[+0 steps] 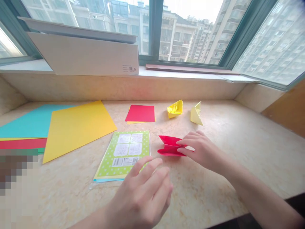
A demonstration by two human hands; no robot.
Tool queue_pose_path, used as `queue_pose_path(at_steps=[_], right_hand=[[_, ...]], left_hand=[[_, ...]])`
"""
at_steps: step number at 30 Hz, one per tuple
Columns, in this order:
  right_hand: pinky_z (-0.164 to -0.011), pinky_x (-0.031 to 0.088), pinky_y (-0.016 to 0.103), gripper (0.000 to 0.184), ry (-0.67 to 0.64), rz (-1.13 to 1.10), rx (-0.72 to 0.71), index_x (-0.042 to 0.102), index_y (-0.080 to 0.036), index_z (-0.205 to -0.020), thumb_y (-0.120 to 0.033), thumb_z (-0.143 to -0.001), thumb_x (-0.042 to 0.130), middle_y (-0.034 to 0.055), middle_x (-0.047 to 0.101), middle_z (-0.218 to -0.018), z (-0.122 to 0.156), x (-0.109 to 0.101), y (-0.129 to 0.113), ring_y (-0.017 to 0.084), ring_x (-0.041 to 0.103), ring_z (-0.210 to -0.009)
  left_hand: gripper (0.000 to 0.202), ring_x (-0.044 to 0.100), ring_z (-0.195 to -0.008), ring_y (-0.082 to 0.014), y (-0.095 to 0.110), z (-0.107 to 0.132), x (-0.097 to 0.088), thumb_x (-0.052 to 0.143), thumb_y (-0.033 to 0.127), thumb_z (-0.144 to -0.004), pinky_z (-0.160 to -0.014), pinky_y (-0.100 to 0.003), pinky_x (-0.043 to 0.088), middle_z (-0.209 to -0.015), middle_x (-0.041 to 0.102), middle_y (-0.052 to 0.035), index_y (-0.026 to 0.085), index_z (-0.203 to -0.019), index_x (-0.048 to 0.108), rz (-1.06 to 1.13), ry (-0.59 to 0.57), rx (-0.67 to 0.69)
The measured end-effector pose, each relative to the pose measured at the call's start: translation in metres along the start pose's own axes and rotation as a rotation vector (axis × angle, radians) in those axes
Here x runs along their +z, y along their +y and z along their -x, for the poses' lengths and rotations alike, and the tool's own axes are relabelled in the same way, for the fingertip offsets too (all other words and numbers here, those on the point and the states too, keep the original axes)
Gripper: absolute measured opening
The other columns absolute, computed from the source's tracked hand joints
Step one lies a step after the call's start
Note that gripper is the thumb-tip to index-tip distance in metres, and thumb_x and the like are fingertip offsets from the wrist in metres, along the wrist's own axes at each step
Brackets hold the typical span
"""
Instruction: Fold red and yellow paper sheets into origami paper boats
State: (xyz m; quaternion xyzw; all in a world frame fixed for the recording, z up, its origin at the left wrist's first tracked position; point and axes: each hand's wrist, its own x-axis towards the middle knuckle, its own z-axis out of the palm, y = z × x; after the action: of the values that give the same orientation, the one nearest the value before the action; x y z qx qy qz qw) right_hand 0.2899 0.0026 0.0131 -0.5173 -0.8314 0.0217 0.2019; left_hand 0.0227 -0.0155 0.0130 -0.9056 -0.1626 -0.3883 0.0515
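Observation:
A red folded paper lies on the stone sill with two pointed flaps standing up and a trough between them. At its right end, my right hand grips it, thumb and fingers on the flaps. My left hand is over the lower right corner of a green dotted paper packet, fingers loosely curved and slightly apart. Nothing shows in that hand; its thumb is hidden. Behind the red piece sit a bright yellow folded paper boat and a pale yellow folded paper piece.
Square red sheets lie at the back with yellow beneath. On the left, a large yellow sheet overlaps a blue sheet and red and green ones. A white box stands on the window ledge.

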Motion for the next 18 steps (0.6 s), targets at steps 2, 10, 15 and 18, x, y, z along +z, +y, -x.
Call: queue_pose_path(at_steps=[2,10,15,18], right_hand=[[-0.083,0.044,0.038,0.012,-0.014,-0.018,-0.003,0.076,-0.027,-0.106,-0.026,-0.097,0.068,0.0009,0.079,-0.093,0.0,-0.002,-0.002,0.021,0.069,-0.09],[-0.089,0.049,0.039,0.013,0.124,-0.107,0.026,0.076,-0.024,-0.104,-0.022,-0.098,0.064,0.004,0.078,-0.101,0.0,-0.02,0.011,0.021,0.069,-0.094],[-0.09,0.047,0.039,0.012,0.053,-0.138,-0.022,0.077,-0.026,-0.103,-0.023,-0.096,0.068,0.0022,0.077,-0.101,0.0,-0.018,0.014,0.021,0.068,-0.095],[-0.089,0.044,0.04,0.013,-0.003,-0.103,-0.038,0.077,-0.027,-0.106,-0.028,-0.094,0.072,0.0027,0.077,-0.101,-0.002,-0.009,0.006,0.022,0.067,-0.096]], left_hand=[[0.013,0.07,-0.101,-0.0289,0.001,-0.002,-0.002,0.061,0.004,-0.089,-0.096,-0.048,0.053,-0.096,0.077,-0.0083,0.011,-0.09,0.072,0.001,0.005,0.007],[0.013,0.069,-0.097,-0.0269,0.001,-0.006,-0.005,0.061,0.002,-0.088,-0.093,-0.045,0.051,-0.094,0.077,-0.0079,0.011,-0.089,0.071,0.029,0.029,0.016],[0.013,0.068,-0.094,-0.0263,0.0,-0.003,-0.003,0.061,0.002,-0.088,-0.09,-0.045,0.05,-0.089,0.075,-0.0078,0.011,-0.086,0.07,0.059,0.022,0.028],[0.012,0.067,-0.094,-0.0267,0.0,-0.002,-0.002,0.06,0.003,-0.088,-0.09,-0.045,0.05,-0.09,0.075,-0.0085,0.011,-0.086,0.069,0.055,0.015,0.035]])
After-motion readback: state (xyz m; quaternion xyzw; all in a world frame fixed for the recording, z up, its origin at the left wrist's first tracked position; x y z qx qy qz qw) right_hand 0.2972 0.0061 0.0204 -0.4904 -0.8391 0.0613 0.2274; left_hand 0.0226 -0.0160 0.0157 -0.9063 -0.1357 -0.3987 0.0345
